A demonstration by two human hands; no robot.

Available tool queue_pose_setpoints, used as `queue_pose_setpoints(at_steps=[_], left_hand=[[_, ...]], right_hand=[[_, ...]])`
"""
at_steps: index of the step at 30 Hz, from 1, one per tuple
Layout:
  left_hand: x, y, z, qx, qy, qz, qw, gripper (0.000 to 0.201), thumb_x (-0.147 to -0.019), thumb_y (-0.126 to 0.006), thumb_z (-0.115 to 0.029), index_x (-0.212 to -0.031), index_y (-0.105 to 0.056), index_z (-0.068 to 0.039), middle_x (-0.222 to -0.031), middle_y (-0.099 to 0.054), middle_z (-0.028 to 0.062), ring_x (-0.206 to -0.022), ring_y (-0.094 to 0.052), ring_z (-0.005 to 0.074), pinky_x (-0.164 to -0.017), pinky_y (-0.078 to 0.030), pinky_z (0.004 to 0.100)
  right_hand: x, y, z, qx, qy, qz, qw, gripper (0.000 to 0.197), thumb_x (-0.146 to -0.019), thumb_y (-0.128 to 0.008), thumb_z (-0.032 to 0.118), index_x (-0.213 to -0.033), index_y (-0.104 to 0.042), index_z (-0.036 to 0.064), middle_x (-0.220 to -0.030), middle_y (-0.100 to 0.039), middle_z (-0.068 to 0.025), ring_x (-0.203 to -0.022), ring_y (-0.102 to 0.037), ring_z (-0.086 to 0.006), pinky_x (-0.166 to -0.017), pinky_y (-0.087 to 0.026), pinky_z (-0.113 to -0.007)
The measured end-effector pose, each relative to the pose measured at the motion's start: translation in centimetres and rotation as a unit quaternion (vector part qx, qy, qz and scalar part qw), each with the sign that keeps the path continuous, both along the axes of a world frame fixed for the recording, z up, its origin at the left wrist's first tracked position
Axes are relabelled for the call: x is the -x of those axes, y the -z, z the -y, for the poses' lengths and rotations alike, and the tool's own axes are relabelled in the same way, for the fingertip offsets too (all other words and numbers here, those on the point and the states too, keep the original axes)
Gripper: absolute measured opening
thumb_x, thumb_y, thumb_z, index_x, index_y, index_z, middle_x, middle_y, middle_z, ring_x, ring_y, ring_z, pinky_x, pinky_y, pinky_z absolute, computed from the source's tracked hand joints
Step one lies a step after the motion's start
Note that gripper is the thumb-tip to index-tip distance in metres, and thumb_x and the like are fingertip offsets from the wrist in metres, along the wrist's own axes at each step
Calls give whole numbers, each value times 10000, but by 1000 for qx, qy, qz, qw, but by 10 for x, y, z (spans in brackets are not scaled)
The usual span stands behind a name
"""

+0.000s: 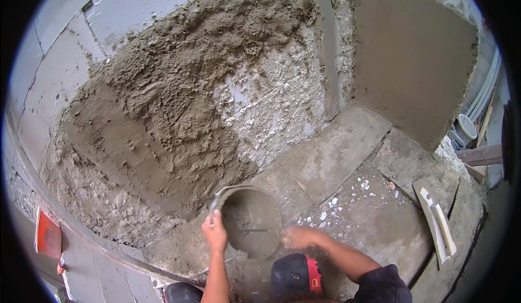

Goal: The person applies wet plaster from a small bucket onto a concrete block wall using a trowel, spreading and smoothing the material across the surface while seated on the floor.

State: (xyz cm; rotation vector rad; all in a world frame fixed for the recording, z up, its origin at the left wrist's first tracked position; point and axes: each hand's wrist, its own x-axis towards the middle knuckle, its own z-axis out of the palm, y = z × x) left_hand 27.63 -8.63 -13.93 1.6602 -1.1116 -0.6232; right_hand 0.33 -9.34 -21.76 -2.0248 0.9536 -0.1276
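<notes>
A round mortar-stained bucket [251, 212] stands in front of me at the foot of the wall, its mouth toward me and its inside coated grey-brown. A thin dark line crosses the lower part of its inside. My left hand [214, 231] grips the left of the rim, thumb and fingers wrapped over the edge. On the opposite side my right hand [296, 237] is closed at the rim, its fingertips partly hidden. Beyond the bucket, thick rough wet mortar [173, 91] covers much of the wall, smoother at lower left, beside a bare, pale, rough patch [279, 105].
A smooth mortared panel [415, 64] lies right of a vertical strip [327, 48]. Pale crumbs [332, 202] litter the slabs. Mortar-smeared wood strips [437, 224] lie at right, near pipes [485, 86]. An orange-red tool [49, 234] stands far left. Something black-and-red [296, 276] shows below.
</notes>
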Motion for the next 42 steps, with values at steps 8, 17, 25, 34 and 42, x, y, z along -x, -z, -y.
queue_pose_setpoints(at_steps=[8,17,25,34,42], left_hand=[[71,21,-13,68,63,113,989,377,-950,-594,-290,-1167,-667,9,-1256,-606,252,-1266,-508,368,-1141,-237,475],[54,34,-46,110,131,108,979,320,-940,-595,-228,-1208,-672,-71,-1275,-638,105,-1339,-455,313,-1169,-123,554],[37,53,-52,114,151,55,980,323,-933,-605,-224,-1164,-680,-10,-1261,-635,171,-1336,-469,314,-1173,-117,549],[-11,43,-23,75,-28,9,997,365,-982,-576,-304,-955,-679,44,-801,-617,34,-778,-496,126,-734,-390,327],[-38,31,-13,148,-41,-86,984,371,-986,-577,-281,-772,-604,21,-686,-472,-47,-644,-382,74,-544,-292,299]], right_hand=[[-54,26,-23,154,-42,-130,979,260,-901,-476,151,-945,-616,-63,-973,-665,-264,-899,-666,-423,-793,-537,-512],[-55,81,-16,132,-56,-128,981,295,-898,-557,228,-960,-652,-45,-925,-681,-245,-917,-678,-369,-776,-527,-489],[-81,90,-41,-373,-14,145,916,413,-912,-660,438,-978,-660,30,-774,-596,-19,-686,-540,-113,-634,-466,-276],[-10,12,-59,-472,90,371,795,282,-958,-558,250,-1085,-573,-1,-724,-536,-31,-532,-482,-69,-427,-375,-206],[64,-174,-54,-232,264,658,666,319,-923,-455,188,-1157,-539,-13,-665,-511,-23,-417,-442,-85,-310,-366,-242]])
